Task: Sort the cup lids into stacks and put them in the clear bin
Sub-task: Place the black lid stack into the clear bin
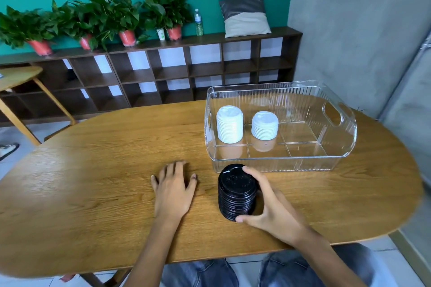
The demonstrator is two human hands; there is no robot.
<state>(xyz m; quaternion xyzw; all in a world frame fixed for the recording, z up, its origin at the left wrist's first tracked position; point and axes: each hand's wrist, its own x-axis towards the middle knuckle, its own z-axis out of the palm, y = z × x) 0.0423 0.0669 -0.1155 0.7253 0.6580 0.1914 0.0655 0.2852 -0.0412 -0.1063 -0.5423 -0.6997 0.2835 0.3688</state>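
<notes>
Now, head view, line by line:

Table: an oval wooden table (93, 170) fills the lower frame, with the person's denim-clad knees showing under its near edge.

Right hand: the right hand (268, 202) grips a stack of black lids (235, 196); the thumb curls round the base on the near side and the fingers wrap over the top rim on the far side.

Black lids: the stack stands upright on the table, just in front of the near wall of the clear bin (338, 123) and outside it. Embossed lettering on the top lid is too blurred to read.

Left hand: the left hand (173, 187) lies flat, palm down, on the table to the left of the black stack, fingers spread and straight, holding nothing.

Clear bin: a ribbed, see-through bin with a cut-out handle at its right end sits on the right part of the table, its floor marked off by low dividers.

White lids: two stacks stand inside at the left end; the taller white stack (229, 127) is leftmost, and the shorter white stack (264, 125) is just to its right, apart from it.

Background: a dark wooden shelf unit (163, 70) runs along a teal wall, carrying potted plants (126, 21), a water bottle (198, 23) and a cushion (245, 15).
</notes>
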